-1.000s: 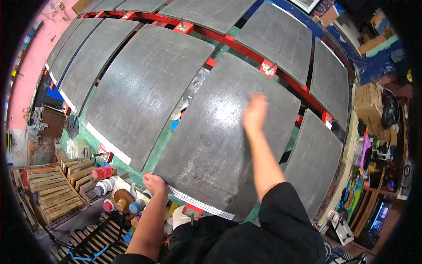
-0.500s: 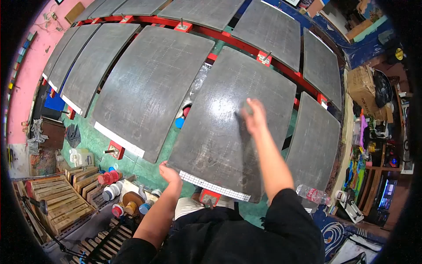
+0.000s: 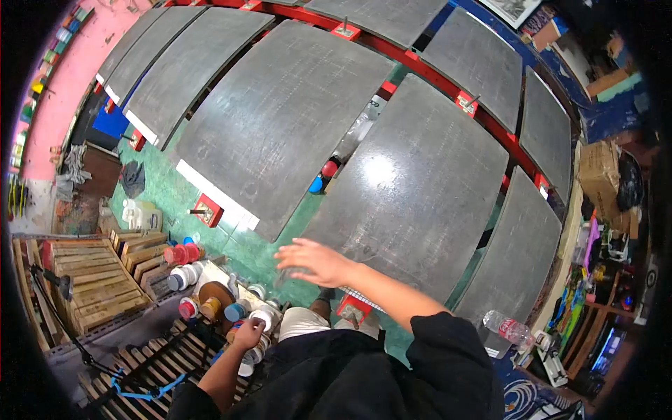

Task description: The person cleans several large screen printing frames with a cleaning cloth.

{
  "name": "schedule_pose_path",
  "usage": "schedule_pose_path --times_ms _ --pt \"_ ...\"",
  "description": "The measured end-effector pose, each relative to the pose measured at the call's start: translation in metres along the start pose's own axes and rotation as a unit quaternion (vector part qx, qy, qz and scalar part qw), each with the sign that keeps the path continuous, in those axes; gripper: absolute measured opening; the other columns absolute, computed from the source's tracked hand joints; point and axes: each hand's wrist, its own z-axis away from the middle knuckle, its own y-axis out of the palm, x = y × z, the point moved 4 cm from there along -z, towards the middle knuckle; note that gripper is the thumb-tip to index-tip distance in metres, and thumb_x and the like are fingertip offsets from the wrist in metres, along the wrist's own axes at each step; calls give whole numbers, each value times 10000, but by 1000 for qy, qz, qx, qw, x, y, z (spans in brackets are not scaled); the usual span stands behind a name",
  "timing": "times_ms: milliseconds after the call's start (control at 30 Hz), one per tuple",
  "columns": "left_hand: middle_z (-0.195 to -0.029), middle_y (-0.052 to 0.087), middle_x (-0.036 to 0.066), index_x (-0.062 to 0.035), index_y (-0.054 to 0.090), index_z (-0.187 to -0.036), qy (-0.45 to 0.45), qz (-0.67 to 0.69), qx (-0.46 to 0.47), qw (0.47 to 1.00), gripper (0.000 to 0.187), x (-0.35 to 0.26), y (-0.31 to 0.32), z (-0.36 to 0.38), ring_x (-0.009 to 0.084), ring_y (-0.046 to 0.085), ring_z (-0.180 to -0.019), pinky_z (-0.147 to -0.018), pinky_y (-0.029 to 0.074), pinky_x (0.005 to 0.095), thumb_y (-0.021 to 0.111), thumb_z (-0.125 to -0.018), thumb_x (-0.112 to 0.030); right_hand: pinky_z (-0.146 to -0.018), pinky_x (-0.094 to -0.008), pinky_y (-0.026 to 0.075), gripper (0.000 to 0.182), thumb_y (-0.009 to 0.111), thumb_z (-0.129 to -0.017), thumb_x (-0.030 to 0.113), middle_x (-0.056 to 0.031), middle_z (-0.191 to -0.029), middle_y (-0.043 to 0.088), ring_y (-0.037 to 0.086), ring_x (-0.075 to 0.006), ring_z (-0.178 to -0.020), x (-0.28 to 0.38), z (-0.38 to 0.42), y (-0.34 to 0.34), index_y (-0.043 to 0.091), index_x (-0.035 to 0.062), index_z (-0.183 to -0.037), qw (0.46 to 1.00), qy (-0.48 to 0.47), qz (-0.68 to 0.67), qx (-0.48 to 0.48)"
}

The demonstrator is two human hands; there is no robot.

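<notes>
Down at the left, my left hand (image 3: pixel 246 336) has its fingers closed at the rim of a white jar (image 3: pixel 265 317), among several paint jars and bottles. My right hand (image 3: pixel 318 263) is open and holds nothing; its fingers are spread and point left, over the near left corner of a flat grey board (image 3: pixel 420 182). A strip with a grid pattern runs along that board's near edge, mostly covered by my right forearm. Close by the left hand are a blue-lidded jar (image 3: pixel 236 311) and a brown round container (image 3: pixel 215 297).
More grey boards (image 3: pixel 280 119) lie in rows on a red metal frame (image 3: pixel 441 78). Wooden frames (image 3: pixel 91 280) are stacked at the left. A clear plastic bottle (image 3: pixel 505 327) lies at the right board's near end. Green floor (image 3: pixel 241 253) shows between boards and jars.
My left hand has left the board's near left corner and moved down to the jars. My right hand has swept from the board's middle leftward and nearer to me. The view has shifted left.
</notes>
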Motion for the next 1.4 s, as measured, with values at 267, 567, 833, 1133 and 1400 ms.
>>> schedule_pose_path --times_ms 267,567,833,1133,1400 --pt "-937 704 68 17 693 -1087 -221 372 -158 887 330 135 41 68 141 662 -787 -685 544 325 643 -1027 -304 -931 -443 546 244 730 -828 4 -167 -1092 760 721 -376 -1016 -99 113 -266 734 57 -1067 642 324 376 -584" --pt "-938 683 50 13 642 -1137 -157 376 -114 906 267 166 80 78 135 627 -796 -710 515 301 636 -1026 -230 -1010 -412 537 485 577 -803 -77 -128 -1206 719 667 -316 -1173 -13 -31 -75 702 121 -1227 991 92 86 -35" --pt "-996 660 33 -38 609 -1225 -188 436 -93 875 267 131 81 105 123 612 -817 -713 523 289 615 -1033 -224 -939 -423 554 243 594 -867 -4 -169 -1092 742 708 -348 -1063 -148 -109 -197 737 50 -1056 861 151 355 -333" --pt "-1000 686 36 -18 646 -1185 -196 438 -146 865 247 129 103 123 120 634 -827 -734 518 285 619 -1047 -221 -1072 -416 499 416 582 -738 -44 -136 -1216 709 649 -331 -1213 -10 -68 -1 721 43 -1120 990 130 -53 -2" --pt "-1012 691 38 -33 657 -1198 -235 477 -127 837 307 149 132 134 125 633 -841 -774 524 284 663 -1016 -281 -1036 -466 493 282 597 -853 4 -240 -1222 688 627 -417 -1184 -166 -125 -169 704 2 -1115 822 292 328 -363"
